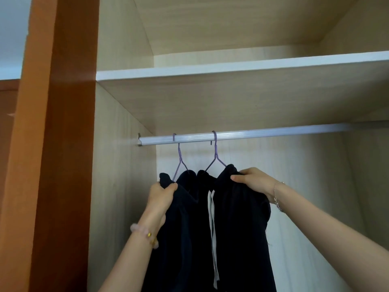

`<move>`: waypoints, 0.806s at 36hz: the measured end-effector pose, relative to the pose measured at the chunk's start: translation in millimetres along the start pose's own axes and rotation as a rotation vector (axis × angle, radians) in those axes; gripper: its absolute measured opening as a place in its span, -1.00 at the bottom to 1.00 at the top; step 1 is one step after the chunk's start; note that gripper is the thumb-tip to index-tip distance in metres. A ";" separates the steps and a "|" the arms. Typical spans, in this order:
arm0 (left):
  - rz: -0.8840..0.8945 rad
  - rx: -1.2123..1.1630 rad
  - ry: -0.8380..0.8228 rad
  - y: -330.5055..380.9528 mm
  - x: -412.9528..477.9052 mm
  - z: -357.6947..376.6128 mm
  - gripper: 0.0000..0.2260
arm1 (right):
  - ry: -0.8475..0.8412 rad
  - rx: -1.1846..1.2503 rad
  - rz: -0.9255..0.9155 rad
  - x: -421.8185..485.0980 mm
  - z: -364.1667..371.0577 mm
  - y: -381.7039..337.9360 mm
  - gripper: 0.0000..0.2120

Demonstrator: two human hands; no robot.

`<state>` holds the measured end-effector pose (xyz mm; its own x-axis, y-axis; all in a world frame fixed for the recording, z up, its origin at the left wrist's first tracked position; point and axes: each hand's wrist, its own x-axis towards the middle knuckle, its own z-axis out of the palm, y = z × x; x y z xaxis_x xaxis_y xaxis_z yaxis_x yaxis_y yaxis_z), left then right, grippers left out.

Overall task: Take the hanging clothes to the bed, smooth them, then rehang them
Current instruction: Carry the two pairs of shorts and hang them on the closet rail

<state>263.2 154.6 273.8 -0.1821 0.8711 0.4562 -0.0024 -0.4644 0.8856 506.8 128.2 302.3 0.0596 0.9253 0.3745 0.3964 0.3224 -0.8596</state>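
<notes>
Clothes point(237, 228), dark navy, on purple hangers point(215, 153), white drawstring point(212, 218), left hand point(161, 198) and right hand point(253, 181) gripping fabric

Two dark navy garments hang side by side in the wardrobe, touching; the left garment point(185, 232) sits on a purple wire hanger point(179, 159) and the right garment point(242, 224) on a second purple hanger point(215, 157), both hooks over the silver rail point(263, 133); the fabric is bunched at the top and falls in loose folds past the bottom edge of the view; a white strip point(212, 220) hangs down between them, though whose it is cannot be told; the left hand point(162, 197) grips the left garment's shoulder, the right hand point(252, 182) pinches the right garment's top.
</notes>
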 end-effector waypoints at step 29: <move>-0.092 0.036 -0.025 -198.3 -164.3 -20.7 -0.80 | 0.119 0.307 0.274 -149.8 117.1 218.9 -0.79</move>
<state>273.2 100.3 21.3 -0.1580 0.9137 0.3743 0.0171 -0.3765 0.9263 477.4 83.6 17.3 0.2372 0.9614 0.1397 0.0612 0.1287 -0.9898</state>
